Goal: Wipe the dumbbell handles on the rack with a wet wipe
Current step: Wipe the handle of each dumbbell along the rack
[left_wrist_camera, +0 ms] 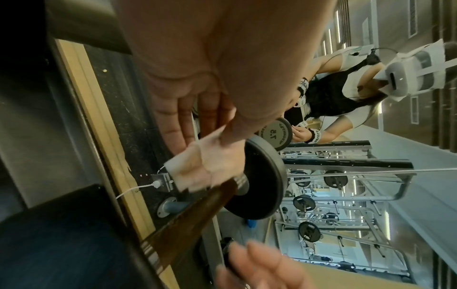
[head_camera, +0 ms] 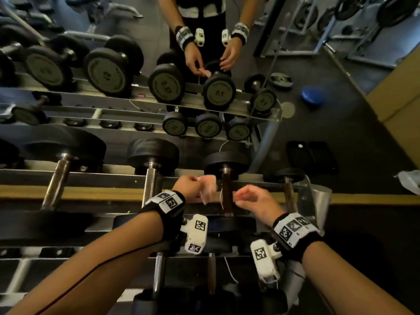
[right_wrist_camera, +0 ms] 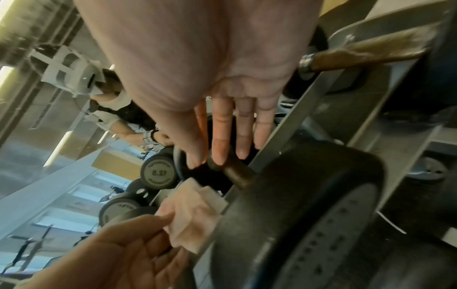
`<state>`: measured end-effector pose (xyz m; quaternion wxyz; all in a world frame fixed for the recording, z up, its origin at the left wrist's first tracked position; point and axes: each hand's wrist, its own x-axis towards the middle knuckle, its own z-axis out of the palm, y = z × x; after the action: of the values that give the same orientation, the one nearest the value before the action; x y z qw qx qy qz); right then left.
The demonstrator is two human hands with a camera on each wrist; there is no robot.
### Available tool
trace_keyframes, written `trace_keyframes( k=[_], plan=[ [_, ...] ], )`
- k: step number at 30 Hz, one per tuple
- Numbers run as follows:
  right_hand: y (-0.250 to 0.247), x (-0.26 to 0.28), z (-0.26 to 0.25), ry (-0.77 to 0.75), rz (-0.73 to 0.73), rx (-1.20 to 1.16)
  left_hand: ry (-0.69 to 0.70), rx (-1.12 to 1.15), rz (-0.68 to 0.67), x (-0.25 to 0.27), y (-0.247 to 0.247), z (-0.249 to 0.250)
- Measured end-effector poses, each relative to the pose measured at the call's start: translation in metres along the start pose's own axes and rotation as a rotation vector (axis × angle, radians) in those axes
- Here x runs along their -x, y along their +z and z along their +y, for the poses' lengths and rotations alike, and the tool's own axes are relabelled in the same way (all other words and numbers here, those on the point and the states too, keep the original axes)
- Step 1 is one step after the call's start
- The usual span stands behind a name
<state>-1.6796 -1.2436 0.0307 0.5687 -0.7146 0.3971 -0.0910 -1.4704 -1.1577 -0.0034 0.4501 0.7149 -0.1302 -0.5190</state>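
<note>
My left hand (head_camera: pixel 189 187) pinches a folded white wet wipe (head_camera: pixel 208 188) between thumb and fingers, just left of a dark brown dumbbell handle (head_camera: pixel 226 192) on the rack's top tier. The wipe (left_wrist_camera: pixel 197 166) hangs beside that handle (left_wrist_camera: pixel 188 219); whether they touch I cannot tell. My right hand (head_camera: pixel 252 198) hovers on the handle's right side with fingers loosely extended and nothing in it. In the right wrist view its fingers (right_wrist_camera: pixel 222 136) reach over the handle (right_wrist_camera: pixel 237 174), with the wipe (right_wrist_camera: pixel 193 213) below them.
More dumbbells lie along the rack (head_camera: pixel 306 189): a chrome handle (head_camera: pixel 150 187) to the left, a thin one (head_camera: pixel 288 194) to the right, others on the lower tier. A mirror behind reflects the rack and me. A wooden ledge (head_camera: pixel 91 192) runs behind the rack.
</note>
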Motion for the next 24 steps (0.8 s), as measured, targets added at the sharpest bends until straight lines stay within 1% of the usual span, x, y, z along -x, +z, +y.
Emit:
trace_keyframes(
  k=[3, 6, 8, 10, 12, 14, 16, 18, 24],
  plan=[
    [-0.003, 0.014, 0.019, 0.055, -0.115, 0.03, -0.019, -0.037, -0.003, -0.018, 0.001, 0.002],
    [0.0, 0.023, 0.029, 0.063, -0.157, 0.03, -0.006, -0.151, 0.004, -0.034, 0.009, -0.005],
    [0.003, 0.027, 0.034, 0.062, -0.125, 0.013, 0.005, -0.182, -0.005, -0.04, 0.015, -0.011],
    [0.005, 0.031, 0.039, 0.062, -0.065, -0.011, 0.024, -0.141, -0.036, -0.044, 0.022, -0.016],
    [0.009, 0.037, 0.047, 0.055, -0.001, -0.035, 0.069, -0.065, -0.056, -0.044, 0.029, -0.02],
    [0.011, 0.042, 0.052, 0.046, 0.035, -0.07, 0.131, -0.047, -0.048, -0.043, 0.034, -0.022],
    [0.013, 0.045, 0.055, 0.033, 0.048, -0.09, 0.189, -0.08, -0.039, -0.039, 0.037, -0.024],
    [0.013, 0.045, 0.057, 0.025, 0.069, -0.083, 0.214, -0.087, -0.057, -0.034, 0.04, -0.023],
    [0.018, 0.048, 0.066, 0.03, 0.075, -0.061, 0.213, -0.06, -0.151, -0.022, 0.046, -0.028]
  ],
)
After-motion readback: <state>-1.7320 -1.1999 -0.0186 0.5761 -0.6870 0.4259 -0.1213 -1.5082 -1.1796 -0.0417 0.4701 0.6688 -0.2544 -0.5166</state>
